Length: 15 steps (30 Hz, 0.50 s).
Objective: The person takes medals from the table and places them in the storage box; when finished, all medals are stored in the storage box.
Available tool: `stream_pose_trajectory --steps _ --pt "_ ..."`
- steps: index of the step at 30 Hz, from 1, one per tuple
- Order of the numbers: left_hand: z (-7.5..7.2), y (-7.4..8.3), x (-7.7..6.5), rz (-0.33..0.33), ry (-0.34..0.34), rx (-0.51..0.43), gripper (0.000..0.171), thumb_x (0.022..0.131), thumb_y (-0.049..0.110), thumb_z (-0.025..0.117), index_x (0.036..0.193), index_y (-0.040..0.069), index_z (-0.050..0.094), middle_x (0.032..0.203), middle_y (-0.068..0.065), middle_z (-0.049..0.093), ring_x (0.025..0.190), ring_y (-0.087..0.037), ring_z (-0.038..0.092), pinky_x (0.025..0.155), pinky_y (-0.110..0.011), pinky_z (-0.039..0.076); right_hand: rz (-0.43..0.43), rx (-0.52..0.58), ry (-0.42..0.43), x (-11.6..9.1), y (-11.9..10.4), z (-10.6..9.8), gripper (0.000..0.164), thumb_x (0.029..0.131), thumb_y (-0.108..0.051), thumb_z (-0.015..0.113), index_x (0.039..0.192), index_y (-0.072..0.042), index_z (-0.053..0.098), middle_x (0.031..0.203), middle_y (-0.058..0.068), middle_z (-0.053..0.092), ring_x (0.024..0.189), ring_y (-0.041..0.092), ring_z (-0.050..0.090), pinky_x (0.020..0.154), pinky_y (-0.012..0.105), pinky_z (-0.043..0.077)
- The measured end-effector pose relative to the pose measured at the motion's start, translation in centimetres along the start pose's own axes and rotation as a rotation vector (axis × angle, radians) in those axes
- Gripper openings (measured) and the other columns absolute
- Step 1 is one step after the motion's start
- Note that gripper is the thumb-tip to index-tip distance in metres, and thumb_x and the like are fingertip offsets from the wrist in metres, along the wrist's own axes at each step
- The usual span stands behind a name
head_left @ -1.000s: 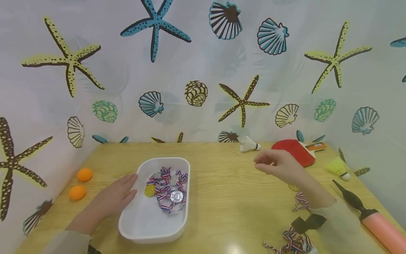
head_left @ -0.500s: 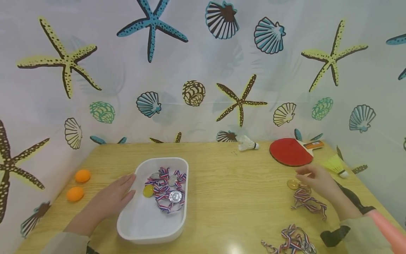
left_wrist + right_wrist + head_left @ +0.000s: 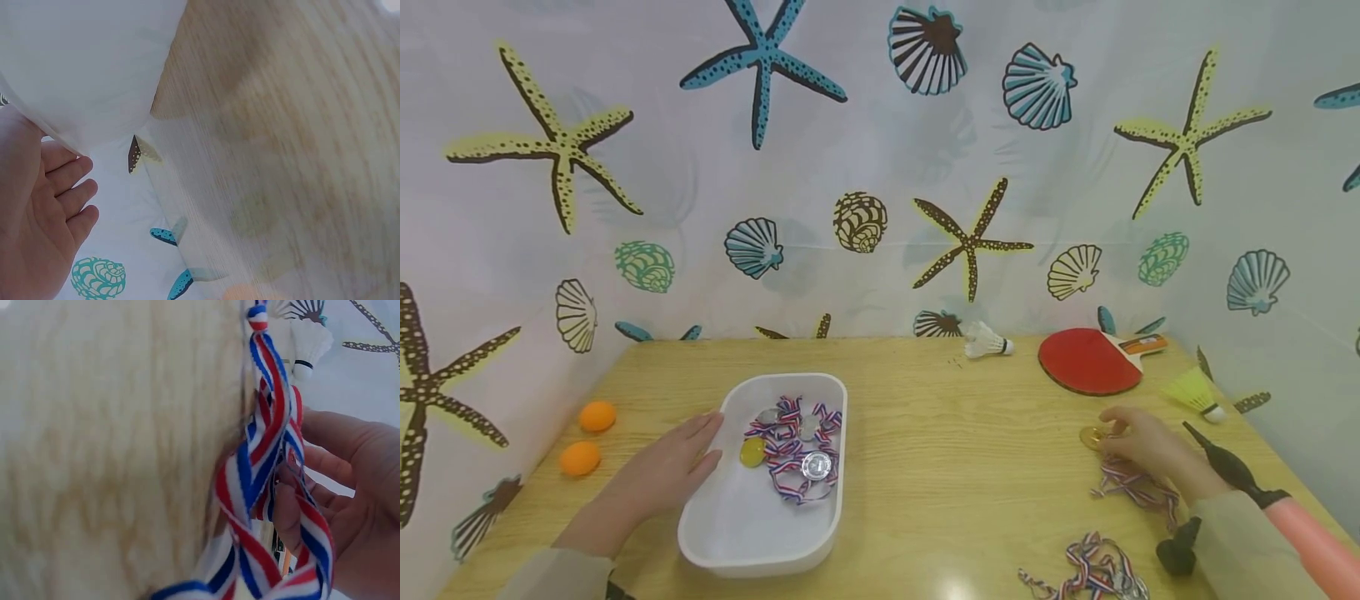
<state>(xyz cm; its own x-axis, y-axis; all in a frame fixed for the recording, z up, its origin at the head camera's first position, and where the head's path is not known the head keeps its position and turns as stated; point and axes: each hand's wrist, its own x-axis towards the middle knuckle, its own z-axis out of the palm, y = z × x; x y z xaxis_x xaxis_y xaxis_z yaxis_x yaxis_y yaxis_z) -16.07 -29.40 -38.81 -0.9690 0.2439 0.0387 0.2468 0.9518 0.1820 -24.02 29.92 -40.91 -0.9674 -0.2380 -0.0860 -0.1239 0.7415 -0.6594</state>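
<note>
My left hand (image 3: 662, 462) rests against the left rim of a white plastic tray (image 3: 730, 542), fingers fairly straight. The left wrist view shows that hand's fingers (image 3: 75, 200) beside the tray's wall (image 3: 87, 56). Inside the tray lie several medals on red, white and blue ribbons, one gold (image 3: 752, 452) and one silver (image 3: 817, 465) among them. On the right, my right hand (image 3: 1153, 446) pinches the ribbon (image 3: 269, 444) of a gold medal (image 3: 1092, 437) on the table. Its fingertips are partly hidden behind the ribbon in the right wrist view.
Another ribboned medal bundle (image 3: 1093, 567) lies near the front edge. Two orange balls (image 3: 597, 416) sit left of the tray. At the back are a white shuttlecock (image 3: 987, 340) and red table tennis bat (image 3: 1090, 361). A yellow shuttlecock (image 3: 1197, 393) and hand pump (image 3: 1300, 533) line the right.
My right hand has moved right and down, from above the table near the bat to the gold medal, and has taken hold of its ribbon. My left hand has stayed at the tray.
</note>
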Motion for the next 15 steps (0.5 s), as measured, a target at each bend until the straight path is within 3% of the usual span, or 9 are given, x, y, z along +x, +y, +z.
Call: stream_pose_trajectory --steps 3,9,15 --pt "-0.04 0.08 -0.05 -0.007 -0.009 -0.004 0.056 0.094 0.025 0.05 0.136 -0.008 0.035 0.136 -0.03 0.036 0.123 -0.047 0.034 0.098 -0.058 0.029 0.002 0.004 -0.008 0.28 0.12 0.31 0.047 0.081 -0.01 0.068 0.116 0.014 0.048 0.089 0.018 0.053 0.068 0.019 0.058 0.056 0.032 0.05" --pt "0.0 0.07 -0.02 -0.022 -0.024 -0.007 0.057 0.094 0.027 0.05 0.137 -0.007 0.034 0.137 -0.029 0.035 0.124 -0.047 0.033 0.099 -0.058 0.028 -0.064 -0.118 0.004 0.82 0.67 0.49 0.032 0.08 -0.012 0.069 0.102 0.008 0.057 0.078 0.007 0.056 0.067 0.017 0.052 0.057 0.031 0.044" --pt "0.16 -0.06 0.01 -0.023 -0.016 -0.001 0.057 0.094 0.027 0.05 0.138 -0.007 0.034 0.138 -0.028 0.035 0.124 -0.046 0.033 0.099 -0.058 0.028 -0.067 -0.114 0.007 0.92 0.67 0.57 0.02 0.079 -0.012 0.07 0.09 -0.001 0.057 0.069 0.003 0.049 0.06 0.017 0.046 0.051 0.03 0.041"
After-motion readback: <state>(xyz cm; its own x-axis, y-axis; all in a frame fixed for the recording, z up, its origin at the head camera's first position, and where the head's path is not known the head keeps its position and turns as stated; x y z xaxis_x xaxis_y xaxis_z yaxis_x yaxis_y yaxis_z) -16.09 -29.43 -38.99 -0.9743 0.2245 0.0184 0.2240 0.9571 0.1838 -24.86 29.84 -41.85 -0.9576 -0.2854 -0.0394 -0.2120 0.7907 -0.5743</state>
